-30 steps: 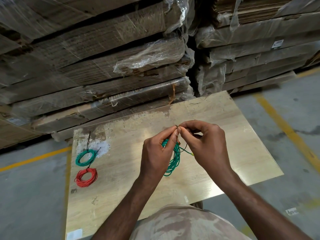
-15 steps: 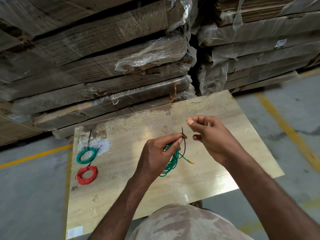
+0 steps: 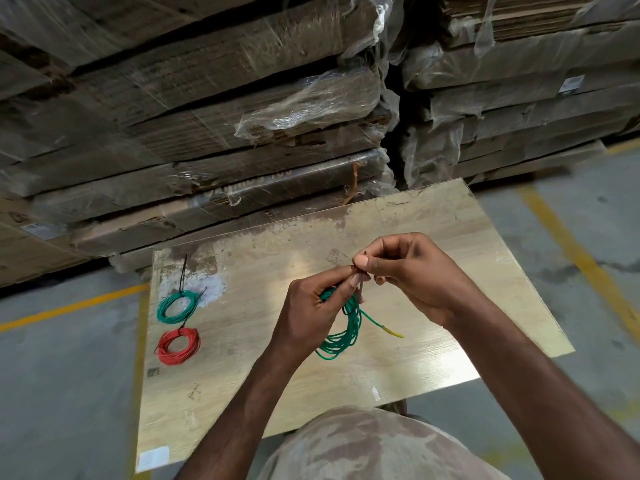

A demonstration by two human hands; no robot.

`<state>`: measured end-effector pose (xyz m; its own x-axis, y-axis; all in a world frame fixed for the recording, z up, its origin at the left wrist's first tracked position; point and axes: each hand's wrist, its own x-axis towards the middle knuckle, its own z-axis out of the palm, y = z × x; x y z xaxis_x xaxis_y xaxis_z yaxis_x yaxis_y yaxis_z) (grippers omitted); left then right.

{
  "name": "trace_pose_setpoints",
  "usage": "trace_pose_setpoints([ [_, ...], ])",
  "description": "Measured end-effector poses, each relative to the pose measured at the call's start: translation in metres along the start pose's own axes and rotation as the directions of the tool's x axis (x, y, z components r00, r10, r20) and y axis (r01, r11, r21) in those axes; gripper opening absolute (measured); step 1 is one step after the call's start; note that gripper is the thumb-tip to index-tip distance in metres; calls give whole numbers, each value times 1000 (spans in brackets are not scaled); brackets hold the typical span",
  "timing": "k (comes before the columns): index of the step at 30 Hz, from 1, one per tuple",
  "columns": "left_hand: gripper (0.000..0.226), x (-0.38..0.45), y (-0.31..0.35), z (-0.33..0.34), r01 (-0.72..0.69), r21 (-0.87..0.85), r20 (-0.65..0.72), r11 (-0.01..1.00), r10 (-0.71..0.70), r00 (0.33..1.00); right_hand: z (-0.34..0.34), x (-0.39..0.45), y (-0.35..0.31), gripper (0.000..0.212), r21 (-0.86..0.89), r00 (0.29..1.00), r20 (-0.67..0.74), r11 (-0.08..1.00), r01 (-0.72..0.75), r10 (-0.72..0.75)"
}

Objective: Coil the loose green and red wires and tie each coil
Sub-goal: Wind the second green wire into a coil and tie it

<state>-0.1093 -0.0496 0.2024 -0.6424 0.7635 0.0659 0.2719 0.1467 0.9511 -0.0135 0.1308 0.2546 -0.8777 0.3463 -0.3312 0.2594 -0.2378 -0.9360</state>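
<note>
A green wire coil [image 3: 341,336] hangs above the wooden board [image 3: 433,237], pinched at its top by my left hand [image 3: 311,317]. Its loose end with a yellow tip [image 3: 393,332] sticks out to the right. A thin dark tie [image 3: 361,285] sits at the top of the coil, and my right hand [image 3: 412,275] pinches it right beside my left fingertips. At the board's left lie a tied green coil [image 3: 176,306] and, just below it, a tied red coil [image 3: 179,346], each with a black tie.
Stacks of plastic-wrapped flat cardboard [image 3: 242,116] rise right behind the board. Grey concrete floor with yellow lines [image 3: 581,258] surrounds it. A white label [image 3: 153,457] sits on the board's near left corner. My knee in camouflage fabric [image 3: 363,445] is below.
Half a second ago my right hand was apart from the left, up and to the right. It has come back to the left fingertips and pinches the dark tie on the coil.
</note>
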Motion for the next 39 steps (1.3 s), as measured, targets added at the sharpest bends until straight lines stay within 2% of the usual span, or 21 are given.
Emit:
trace_pose_setpoints([
  [4, 19, 0, -3, -3, 31, -99, 74, 995, -23, 997, -9, 8, -8, 11, 64, 997, -68, 997, 39, -34],
  [6, 19, -2, -3, -3, 39, -128, 87, 991, -27, 996, -13, 11, -12, 7, 39, 994, -93, 998, 58, -54],
  [10, 24, -7, 2, 2, 113, -190, 63, 975, -103, 993, -6, 12, -11, 14, -27, 987, -104, 993, 117, -120],
  [13, 28, -8, 8, 7, 119, -224, 35, 967, -114, 993, 0, 15, -9, 13, -71, 973, -127, 980, 184, -192],
  [15, 21, -8, 8, 7, 124, -208, -10, 970, -128, 992, 1, 17, -10, 11, -108, 949, -180, 964, 243, -259],
  [18, 21, -10, 5, 7, 149, -150, -64, 977, -160, 985, -4, 25, -21, 19, -134, 895, -288, 940, 314, -341],
  [20, 18, -9, 5, 9, 137, -130, -83, 982, -148, 985, -4, 30, -32, 21, -192, 866, -307, 917, 351, -396],
  [23, 10, -11, 3, 10, 130, -135, -100, 982, -144, 985, 3, 38, -40, 20, -243, 850, -286, 892, 382, -442],
  [26, 9, -13, -8, 3, 186, -145, -141, 972, -206, 968, 9, 43, -41, 12, -204, 887, -244, 915, 348, -392],
  [28, 12, -15, -13, -3, 209, -238, -176, 949, -253, 951, 8, 49, -38, 6, -185, 921, -210, 938, 292, -328],
  [30, 17, -15, -17, -8, 201, -327, -222, 923, -282, 933, 8, 53, -29, 38, -278, 957, -160, 941, 191, -241],
  [32, 21, -16, -22, -13, 183, -371, -284, 910, -300, 911, 14, 49, -15, 74, -483, 982, -70, 867, 122, -178],
  [34, 24, -19, -29, -19, 171, -402, -344, 899, -322, 882, 30, 39, 5, 85, -648, 986, 81, 744, 163, -146],
  [37, 26, -28, -42, -34, 159, -448, -391, 880, -353, 850, 64, 27, 42, 81, -765, 968, 246, 603, 228, -54],
  [39, 27, -38, -53, -46, 144, -464, -426, 874, -363, 829, 87, 29, 69, 64, -749, 968, 247, 626, 219, -43],
])
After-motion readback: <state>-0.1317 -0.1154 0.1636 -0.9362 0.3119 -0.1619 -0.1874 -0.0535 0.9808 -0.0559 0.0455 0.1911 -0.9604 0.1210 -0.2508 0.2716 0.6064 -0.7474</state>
